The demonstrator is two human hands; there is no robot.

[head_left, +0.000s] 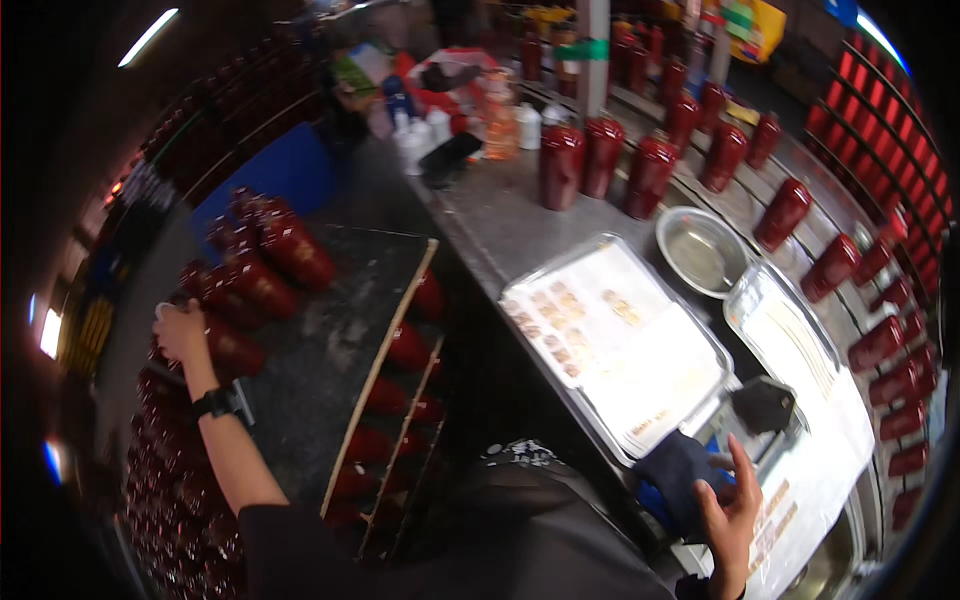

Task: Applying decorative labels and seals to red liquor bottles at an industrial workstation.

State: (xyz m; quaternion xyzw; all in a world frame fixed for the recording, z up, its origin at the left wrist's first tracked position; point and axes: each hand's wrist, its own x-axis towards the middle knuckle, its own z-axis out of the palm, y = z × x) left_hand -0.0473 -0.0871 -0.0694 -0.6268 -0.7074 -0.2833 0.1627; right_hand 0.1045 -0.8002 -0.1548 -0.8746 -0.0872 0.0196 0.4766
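My left hand (pixel 182 332) reaches out to the far left and is closed round the neck end of a glossy dark red bottle (pixel 232 348). That bottle lies on a dark board (pixel 335 290) with several others like it. My right hand (pixel 735 512) is at the lower right, thumb and fingers apart, with nothing between them. Beside it is a dark blue cloth (pixel 672 472); I cannot tell whether the fingertips touch it. Nearby lies a white sheet (pixel 840 440) with small printed pieces on it.
On the metal table, a tray (pixel 690 395) holds small decals on white paper. Behind it are a metal bowl (pixel 700 250), a second tray (pixel 775 290) and upright red bottles (pixel 652 178). More bottles sit under the board. A dark phone (pixel 450 153) lies near white small bottles (pixel 528 127).
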